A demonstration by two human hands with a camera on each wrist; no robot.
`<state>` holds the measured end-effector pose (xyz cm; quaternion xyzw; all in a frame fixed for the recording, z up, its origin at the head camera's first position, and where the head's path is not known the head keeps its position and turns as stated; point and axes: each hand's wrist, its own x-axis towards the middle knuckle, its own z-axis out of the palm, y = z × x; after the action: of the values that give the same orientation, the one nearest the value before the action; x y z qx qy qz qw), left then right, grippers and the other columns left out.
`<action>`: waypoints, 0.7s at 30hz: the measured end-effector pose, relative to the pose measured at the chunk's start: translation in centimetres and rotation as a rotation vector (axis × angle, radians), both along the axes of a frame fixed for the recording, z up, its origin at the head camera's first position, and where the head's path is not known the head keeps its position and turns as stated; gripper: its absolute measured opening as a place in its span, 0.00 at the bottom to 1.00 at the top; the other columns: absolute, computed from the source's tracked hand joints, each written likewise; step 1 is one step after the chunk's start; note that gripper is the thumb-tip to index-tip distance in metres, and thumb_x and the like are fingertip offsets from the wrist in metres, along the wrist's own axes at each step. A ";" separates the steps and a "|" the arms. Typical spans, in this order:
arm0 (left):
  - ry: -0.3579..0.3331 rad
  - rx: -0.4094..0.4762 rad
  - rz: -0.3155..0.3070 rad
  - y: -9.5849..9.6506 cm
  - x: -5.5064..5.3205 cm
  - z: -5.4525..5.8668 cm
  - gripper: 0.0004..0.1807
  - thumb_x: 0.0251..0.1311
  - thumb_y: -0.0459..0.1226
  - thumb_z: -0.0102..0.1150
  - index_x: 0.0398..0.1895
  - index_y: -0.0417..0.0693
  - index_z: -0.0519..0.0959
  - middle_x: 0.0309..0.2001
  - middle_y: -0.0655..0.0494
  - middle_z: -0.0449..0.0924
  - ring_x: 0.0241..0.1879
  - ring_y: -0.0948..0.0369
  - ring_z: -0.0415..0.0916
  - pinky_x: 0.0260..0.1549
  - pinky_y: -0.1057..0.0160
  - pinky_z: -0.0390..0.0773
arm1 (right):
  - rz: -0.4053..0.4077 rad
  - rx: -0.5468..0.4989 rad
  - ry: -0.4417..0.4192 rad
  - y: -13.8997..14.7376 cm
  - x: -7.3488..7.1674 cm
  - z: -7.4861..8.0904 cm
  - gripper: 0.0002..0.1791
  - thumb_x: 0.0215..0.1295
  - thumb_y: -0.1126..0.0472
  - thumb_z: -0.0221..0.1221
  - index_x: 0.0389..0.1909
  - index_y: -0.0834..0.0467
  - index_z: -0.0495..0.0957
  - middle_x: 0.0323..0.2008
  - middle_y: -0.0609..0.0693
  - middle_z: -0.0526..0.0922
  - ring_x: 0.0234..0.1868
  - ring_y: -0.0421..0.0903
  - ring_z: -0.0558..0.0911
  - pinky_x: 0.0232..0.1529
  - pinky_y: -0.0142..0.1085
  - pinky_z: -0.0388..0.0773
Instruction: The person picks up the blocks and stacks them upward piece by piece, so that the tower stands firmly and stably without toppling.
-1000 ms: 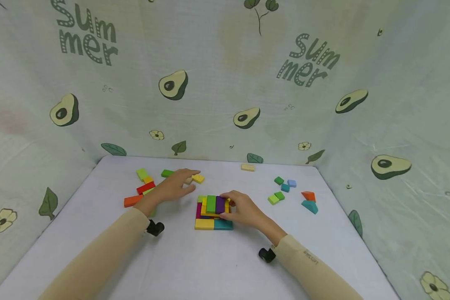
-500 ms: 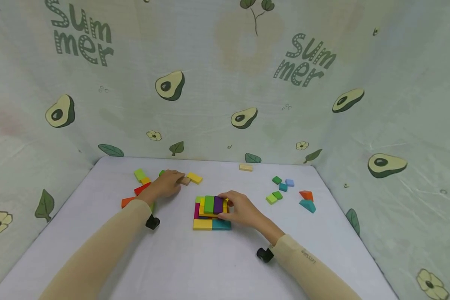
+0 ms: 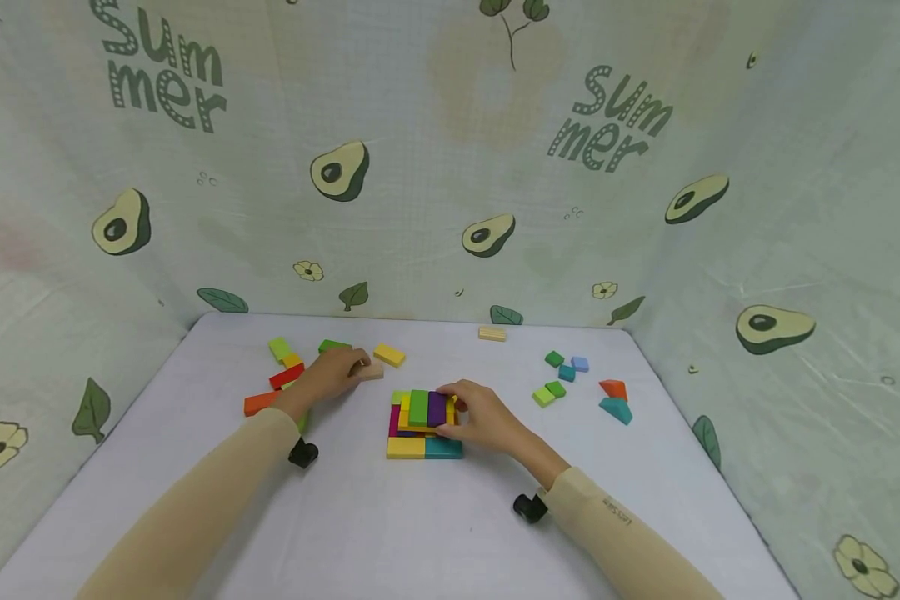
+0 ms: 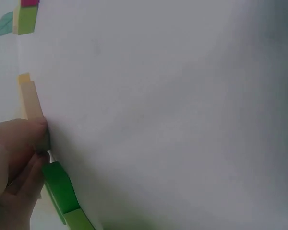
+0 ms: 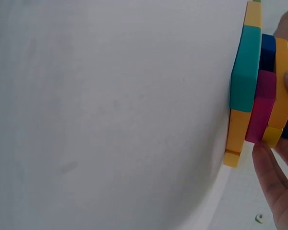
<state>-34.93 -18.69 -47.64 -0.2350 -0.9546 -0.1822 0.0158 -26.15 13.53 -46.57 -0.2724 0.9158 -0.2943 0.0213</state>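
Observation:
My left hand [image 3: 333, 377], at the left rear of the table, pinches one end of a plain wooden block [image 3: 372, 371]. In the left wrist view, thumb and fingertips meet on this wooden block [image 4: 31, 98], just beside a dark green block [image 4: 60, 186]. A layered stack of coloured blocks [image 3: 406, 448] stands mid-table. On its top lie a green block [image 3: 417, 407] and a purple block [image 3: 437, 407]. My right hand [image 3: 487, 418] holds the purple block between thumb in front and fingers behind; another fingertip reaches the stack's magenta block [image 5: 263, 106].
Red blocks [image 3: 261, 404] and lime blocks lie left of my left hand, a yellow block [image 3: 389, 356] just beyond it. A ridged wooden block [image 3: 492, 334] lies at the back edge. Small cubes [image 3: 554, 359] and triangular blocks [image 3: 616, 410] are at the right.
My left hand reached left and down onto the wooden block, which has now shifted slightly and turned in its fingers. My right hand keeps its place on the stack.

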 end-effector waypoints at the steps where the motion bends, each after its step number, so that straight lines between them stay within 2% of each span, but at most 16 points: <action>1: -0.005 0.008 0.000 0.0 0.1 0.0 0.15 0.68 0.30 0.69 0.56 0.40 0.83 0.39 0.51 0.82 0.40 0.54 0.75 0.50 0.50 0.82 | -0.001 0.000 -0.001 0.0 0.0 0.0 0.34 0.66 0.50 0.74 0.70 0.53 0.76 0.58 0.49 0.82 0.51 0.45 0.79 0.56 0.41 0.84; 4: -0.029 0.033 0.013 0.2 0.5 0.2 0.17 0.68 0.32 0.70 0.58 0.41 0.83 0.43 0.51 0.84 0.44 0.54 0.77 0.53 0.49 0.83 | -0.005 0.002 -0.001 0.0 0.0 -0.1 0.34 0.66 0.50 0.74 0.70 0.53 0.76 0.58 0.50 0.83 0.51 0.45 0.79 0.57 0.41 0.84; 8: -0.040 0.082 -0.004 0.6 1.3 0.8 0.19 0.68 0.34 0.71 0.61 0.44 0.83 0.49 0.52 0.85 0.47 0.55 0.77 0.55 0.51 0.83 | -0.006 0.001 -0.007 -0.1 0.0 0.0 0.34 0.66 0.50 0.74 0.70 0.54 0.76 0.58 0.50 0.83 0.51 0.46 0.79 0.57 0.43 0.84; 13: -0.019 0.176 -0.091 1.8 3.0 2.1 0.19 0.68 0.35 0.72 0.61 0.44 0.83 0.52 0.52 0.85 0.49 0.56 0.79 0.55 0.53 0.84 | -0.014 0.007 -0.009 -0.2 0.0 0.0 0.34 0.66 0.50 0.74 0.70 0.54 0.76 0.59 0.50 0.83 0.51 0.46 0.79 0.57 0.42 0.84; 16: -0.030 0.205 -0.138 2.8 4.1 2.8 0.19 0.69 0.36 0.71 0.61 0.46 0.83 0.55 0.53 0.85 0.51 0.57 0.81 0.57 0.54 0.85 | -0.019 0.015 -0.007 -0.1 0.0 -0.1 0.34 0.66 0.49 0.75 0.70 0.54 0.76 0.59 0.50 0.83 0.51 0.45 0.79 0.57 0.41 0.84; 21: -0.054 0.224 -0.207 4.4 5.4 3.2 0.16 0.70 0.40 0.70 0.59 0.49 0.84 0.54 0.57 0.86 0.51 0.59 0.81 0.57 0.55 0.85 | -0.022 0.011 -0.005 -0.1 0.1 -0.3 0.35 0.66 0.48 0.75 0.70 0.54 0.76 0.58 0.50 0.83 0.51 0.46 0.79 0.56 0.40 0.84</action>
<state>-29.52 -14.26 -44.46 -0.3238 -0.8992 -0.2943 -0.0025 -26.04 13.40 -46.90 -0.2616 0.9202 -0.2902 0.0219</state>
